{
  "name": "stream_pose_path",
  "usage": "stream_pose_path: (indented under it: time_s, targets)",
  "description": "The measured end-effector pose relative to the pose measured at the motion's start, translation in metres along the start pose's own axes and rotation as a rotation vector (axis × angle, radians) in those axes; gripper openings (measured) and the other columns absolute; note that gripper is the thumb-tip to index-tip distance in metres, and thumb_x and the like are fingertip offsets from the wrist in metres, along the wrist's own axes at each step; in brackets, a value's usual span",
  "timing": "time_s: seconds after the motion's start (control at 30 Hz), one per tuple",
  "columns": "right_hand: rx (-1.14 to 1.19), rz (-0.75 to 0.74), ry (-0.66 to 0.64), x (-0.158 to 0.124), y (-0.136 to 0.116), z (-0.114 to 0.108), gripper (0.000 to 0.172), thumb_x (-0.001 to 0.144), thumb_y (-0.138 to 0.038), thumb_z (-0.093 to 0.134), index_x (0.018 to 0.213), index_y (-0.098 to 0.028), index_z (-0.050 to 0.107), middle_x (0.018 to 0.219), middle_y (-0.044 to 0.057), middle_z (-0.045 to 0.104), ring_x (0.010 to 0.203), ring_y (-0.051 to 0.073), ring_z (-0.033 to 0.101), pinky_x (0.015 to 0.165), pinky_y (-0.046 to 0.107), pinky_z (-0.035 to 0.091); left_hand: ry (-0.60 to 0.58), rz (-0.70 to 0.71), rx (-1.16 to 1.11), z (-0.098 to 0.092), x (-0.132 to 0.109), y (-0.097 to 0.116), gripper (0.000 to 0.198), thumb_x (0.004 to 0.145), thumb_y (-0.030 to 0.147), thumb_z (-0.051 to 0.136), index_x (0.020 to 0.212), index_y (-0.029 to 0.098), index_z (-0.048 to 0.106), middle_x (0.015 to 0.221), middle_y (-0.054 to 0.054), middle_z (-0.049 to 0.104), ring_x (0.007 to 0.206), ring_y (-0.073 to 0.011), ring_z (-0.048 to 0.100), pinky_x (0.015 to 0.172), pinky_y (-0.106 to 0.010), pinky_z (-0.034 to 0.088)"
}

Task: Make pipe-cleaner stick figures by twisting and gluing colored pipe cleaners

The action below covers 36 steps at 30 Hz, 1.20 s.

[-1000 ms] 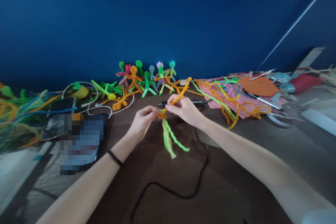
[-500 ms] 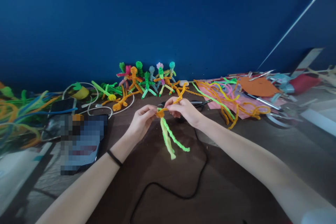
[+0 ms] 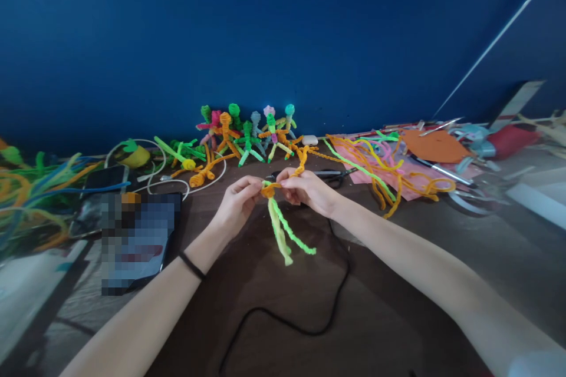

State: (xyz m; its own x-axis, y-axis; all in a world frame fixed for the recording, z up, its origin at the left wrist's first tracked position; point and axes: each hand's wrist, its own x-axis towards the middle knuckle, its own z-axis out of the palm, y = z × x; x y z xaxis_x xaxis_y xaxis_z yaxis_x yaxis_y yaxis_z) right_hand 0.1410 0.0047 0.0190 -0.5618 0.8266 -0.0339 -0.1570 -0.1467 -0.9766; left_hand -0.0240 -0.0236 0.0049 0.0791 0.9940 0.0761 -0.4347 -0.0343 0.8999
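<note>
Between my hands, above the table (image 3: 283,306), is a pipe cleaner figure (image 3: 279,230) with two light green strands hanging down like legs. An orange pipe cleaner (image 3: 302,159) is wound round its upper part, and its loose end sticks up over my right hand. My left hand (image 3: 241,200) pinches the figure's left side between thumb and fingertips. With thumb and forefinger closed, my right hand (image 3: 305,189) grips the orange pipe cleaner close to the figure. Black-handled scissors (image 3: 338,177) lie behind my right hand, partly hidden.
Several finished pipe cleaner figures (image 3: 247,140) stand along the blue wall (image 3: 283,35). Loose pipe cleaners lie on pink paper (image 3: 409,185) at right, beside an orange sheet (image 3: 435,146). A phone (image 3: 144,241) and a white cable (image 3: 206,182) are at left. A black cord (image 3: 292,324) curves across the front.
Both hands and the figure have shifted very slightly left. The orange loose end has dipped a little lower over my right hand.
</note>
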Motion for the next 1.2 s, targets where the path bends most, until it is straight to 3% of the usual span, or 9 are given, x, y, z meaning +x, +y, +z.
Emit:
stream_pose_path:
  time_s: [0.33, 0.73, 1.2]
  targets:
    - [0.038, -0.048, -0.076, -0.001, 0.000, -0.003, 0.014, 0.066, -0.024, 0.063, 0.070, -0.015, 0.052, 0.051, -0.005, 0.049, 0.043, 0.005, 0.044, 0.041, 0.018, 0.026, 0.004, 0.017, -0.036, 0.001, 0.001, 0.000, 0.008, 0.063, 0.019, 0.066, 0.058, 0.015, 0.062, 0.067, 0.000, 0.062, 0.065, -0.0097, 0.055, 0.063, -0.021, 0.042]
    - [0.350, 0.184, -0.224, 0.000, 0.009, -0.003, 0.010, 0.066, -0.017, 0.059, 0.068, -0.015, 0.049, 0.054, -0.004, 0.050, 0.045, 0.005, 0.045, 0.043, 0.017, 0.028, -0.062, -0.010, -0.070, 0.006, -0.001, 0.003, 0.010, 0.059, 0.020, 0.070, 0.056, 0.014, 0.063, 0.071, 0.000, 0.063, 0.065, -0.0096, 0.056, 0.064, -0.022, 0.043]
    - [0.277, 0.058, -0.150, 0.001, 0.011, -0.007, 0.013, 0.066, -0.018, 0.063, 0.077, -0.015, 0.056, 0.055, -0.003, 0.053, 0.045, 0.006, 0.044, 0.044, 0.018, 0.026, -0.089, -0.045, -0.009, 0.003, 0.000, 0.001, 0.007, 0.062, 0.020, 0.068, 0.062, 0.014, 0.065, 0.075, -0.001, 0.064, 0.072, -0.0117, 0.057, 0.070, -0.024, 0.045]
